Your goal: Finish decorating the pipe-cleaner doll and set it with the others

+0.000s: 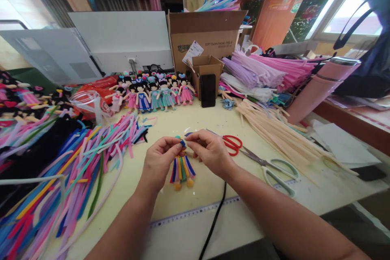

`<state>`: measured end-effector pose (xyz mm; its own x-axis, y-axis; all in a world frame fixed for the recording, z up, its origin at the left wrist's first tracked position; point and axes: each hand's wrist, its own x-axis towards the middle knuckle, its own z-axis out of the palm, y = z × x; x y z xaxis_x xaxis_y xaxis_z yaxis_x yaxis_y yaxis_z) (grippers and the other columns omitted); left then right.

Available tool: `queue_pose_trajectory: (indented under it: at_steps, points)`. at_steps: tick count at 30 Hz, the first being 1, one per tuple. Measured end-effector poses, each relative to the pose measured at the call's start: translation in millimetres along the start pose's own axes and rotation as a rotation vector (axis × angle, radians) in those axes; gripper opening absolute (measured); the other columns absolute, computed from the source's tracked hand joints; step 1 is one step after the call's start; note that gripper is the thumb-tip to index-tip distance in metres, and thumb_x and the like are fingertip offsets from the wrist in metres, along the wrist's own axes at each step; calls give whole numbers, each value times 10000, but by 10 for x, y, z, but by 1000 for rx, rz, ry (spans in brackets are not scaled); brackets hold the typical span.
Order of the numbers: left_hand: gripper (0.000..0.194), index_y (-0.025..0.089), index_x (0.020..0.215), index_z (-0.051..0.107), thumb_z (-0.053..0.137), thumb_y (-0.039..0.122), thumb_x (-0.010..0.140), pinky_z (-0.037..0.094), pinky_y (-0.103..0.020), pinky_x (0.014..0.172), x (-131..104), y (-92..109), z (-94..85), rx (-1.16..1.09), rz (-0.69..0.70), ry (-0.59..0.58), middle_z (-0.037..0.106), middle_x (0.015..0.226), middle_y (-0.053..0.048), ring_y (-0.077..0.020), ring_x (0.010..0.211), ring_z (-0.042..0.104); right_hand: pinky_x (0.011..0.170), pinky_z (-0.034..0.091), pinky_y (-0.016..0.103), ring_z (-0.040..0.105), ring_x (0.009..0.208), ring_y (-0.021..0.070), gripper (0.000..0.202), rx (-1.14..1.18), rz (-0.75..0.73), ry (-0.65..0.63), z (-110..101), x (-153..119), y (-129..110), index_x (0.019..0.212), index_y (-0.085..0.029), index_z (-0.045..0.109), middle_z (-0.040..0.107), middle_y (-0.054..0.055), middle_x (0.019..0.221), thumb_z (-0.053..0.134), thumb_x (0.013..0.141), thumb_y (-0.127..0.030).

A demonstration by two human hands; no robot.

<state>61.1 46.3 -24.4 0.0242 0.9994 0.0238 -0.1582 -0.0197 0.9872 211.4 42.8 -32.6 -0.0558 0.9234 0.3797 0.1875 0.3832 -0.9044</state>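
A small coiled piece of blue pipe cleaner (183, 143) is pinched between the thumb and forefinger of my left hand (158, 162). My right hand (211, 152) is closed in a pinch right beside it, with a bit of blue showing at its fingertips. Beneath both hands a pipe-cleaner doll (183, 168) lies on the table, its striped skirt of blue, yellow, pink and green strips and its orange feet towards me. My fingers cover most of its upper part.
Red-handled scissors (233, 145) and green-handled scissors (271, 166) lie to the right, near beige pipe cleaners (271, 130). Coloured pipe cleaners (88, 170) heap at left. Finished dolls (155, 93) stand behind, beside a phone (207, 90). A black cable (217, 219) crosses a ruler strip (195, 212).
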Motion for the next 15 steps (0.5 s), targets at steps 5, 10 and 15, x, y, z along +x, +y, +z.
queue_pose_trajectory:
  at_steps: [5, 10, 15]
  points:
    - [166, 146, 714, 659, 760, 216, 603, 504, -215, 588, -14, -5, 13, 13, 19, -10, 664, 603, 22, -102, 559, 618, 533, 448, 200, 534, 568, 78, 54, -156, -150, 44, 2, -12, 2, 800, -186, 666, 623, -6, 741, 659, 762, -150]
    - [177, 142, 717, 642, 756, 215, 602, 504, -210, 591, -12, -15, 13, -4, -1, -44, 663, 600, 23, -99, 566, 620, 530, 429, 190, 517, 577, 74, 114, -232, -202, 45, -2, -21, -62, 817, -186, 671, 608, -11, 748, 663, 749, -94]
    - [218, 153, 733, 606, 764, 218, 598, 509, -218, 591, -13, -24, 10, 11, 25, -31, 649, 597, 38, -109, 572, 631, 555, 419, 204, 523, 601, 87, 80, -255, -193, 30, -7, -16, -45, 753, -177, 650, 594, -15, 707, 658, 758, -97]
